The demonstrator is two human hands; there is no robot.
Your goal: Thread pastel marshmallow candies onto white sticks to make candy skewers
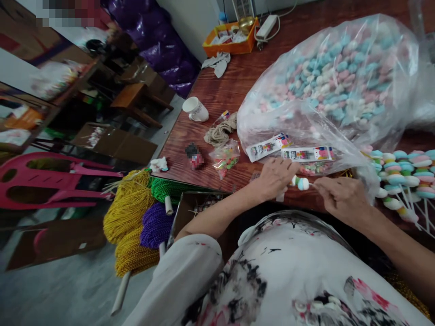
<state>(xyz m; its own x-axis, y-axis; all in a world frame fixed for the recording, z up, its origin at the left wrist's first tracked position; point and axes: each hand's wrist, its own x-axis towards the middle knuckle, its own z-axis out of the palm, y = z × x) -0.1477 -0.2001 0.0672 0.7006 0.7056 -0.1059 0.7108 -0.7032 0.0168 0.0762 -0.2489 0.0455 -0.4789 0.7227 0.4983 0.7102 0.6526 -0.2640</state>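
Near the table's front edge, a short candy skewer [302,183] with white and blue pieces lies between my two hands. My left hand [280,175] has its fingers bent over the skewer's left end; what its fingertips touch is hidden. On the other side, my right hand [343,197] pinches the white stick at the candy's right end. Two printed wrappers [307,154] lie just beyond my hands, partly on a small bag of colourful candies [314,169]. A large clear bag [340,77] of pink, blue and white candies stands behind them. Finished-looking candy skewers [404,170] are piled at the right.
On the wooden table [224,95] are a white mug [195,109], a beige cloth [220,131], a small candy bag [225,157], an orange tray [229,47] and a power strip [267,27]. Yellow cord bundles [131,213] and a pink chair [61,181] are at the left.
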